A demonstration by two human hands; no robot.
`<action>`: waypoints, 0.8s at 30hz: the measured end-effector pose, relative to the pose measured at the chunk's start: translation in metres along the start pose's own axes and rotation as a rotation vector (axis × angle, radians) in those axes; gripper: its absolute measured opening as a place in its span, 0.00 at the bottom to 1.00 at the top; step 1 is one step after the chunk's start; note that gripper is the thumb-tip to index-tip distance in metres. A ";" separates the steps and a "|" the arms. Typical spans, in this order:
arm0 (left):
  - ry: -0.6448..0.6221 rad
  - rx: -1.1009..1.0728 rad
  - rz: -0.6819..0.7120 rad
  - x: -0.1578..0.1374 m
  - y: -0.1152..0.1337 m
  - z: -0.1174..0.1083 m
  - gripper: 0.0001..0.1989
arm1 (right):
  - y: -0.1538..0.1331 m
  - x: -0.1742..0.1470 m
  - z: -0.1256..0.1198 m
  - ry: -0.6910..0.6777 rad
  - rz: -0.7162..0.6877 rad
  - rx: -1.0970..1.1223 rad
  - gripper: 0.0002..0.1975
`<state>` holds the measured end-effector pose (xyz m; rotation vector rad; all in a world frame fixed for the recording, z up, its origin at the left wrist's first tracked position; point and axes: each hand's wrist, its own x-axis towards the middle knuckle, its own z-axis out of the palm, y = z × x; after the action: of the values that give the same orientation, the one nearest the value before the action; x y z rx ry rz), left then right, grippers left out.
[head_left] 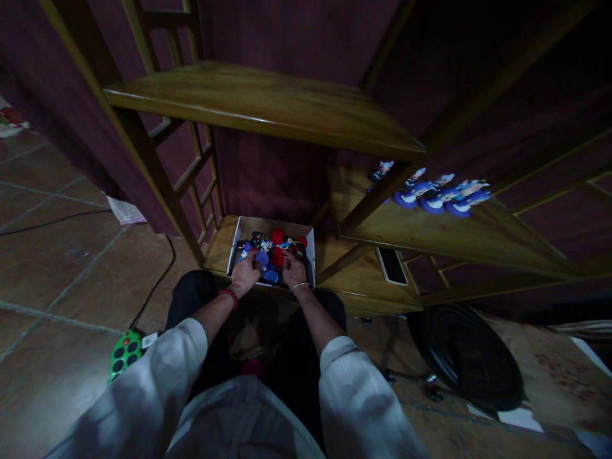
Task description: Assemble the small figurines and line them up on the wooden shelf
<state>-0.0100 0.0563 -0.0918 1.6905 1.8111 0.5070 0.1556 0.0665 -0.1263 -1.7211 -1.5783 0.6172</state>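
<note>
A shallow white cardboard box (pixel 310 255) sits on the low wooden shelf before me, filled with small figurines on round red and blue bases. My left hand (pixel 245 274), with a red bead bracelet at the wrist, reaches into its left side. Its curled fingers are at a figurine with a purple-blue round base (pixel 261 258). On the other side, my right hand (pixel 293 270) pinches at a figurine with a red round base (pixel 276 257); a thin pale bracelet circles that wrist. Another blue base (pixel 271 276) lies between the hands. The fingertips are partly hidden among the figurines.
A wooden shelf board (pixel 258 95) juts out above the box. Several figurines on blue bases (pixel 435 203) stand in a row on the right shelf (pixel 411 226). A green pedal-like device (pixel 125 352) lies on the floor at left; a black round seat (pixel 466 357) is at right.
</note>
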 end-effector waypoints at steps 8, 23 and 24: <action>0.031 -0.095 0.053 0.002 -0.008 0.004 0.21 | 0.006 0.001 -0.006 0.102 0.039 0.135 0.20; 0.093 -0.273 0.024 0.009 -0.016 0.013 0.13 | 0.000 -0.011 -0.025 -0.020 -0.055 -0.123 0.15; 0.105 -0.273 0.017 0.010 -0.017 0.014 0.13 | -0.004 -0.010 -0.022 -0.049 -0.058 -0.114 0.14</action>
<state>-0.0136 0.0621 -0.1144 1.5172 1.7116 0.8245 0.1685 0.0528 -0.1103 -1.7476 -1.7211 0.5535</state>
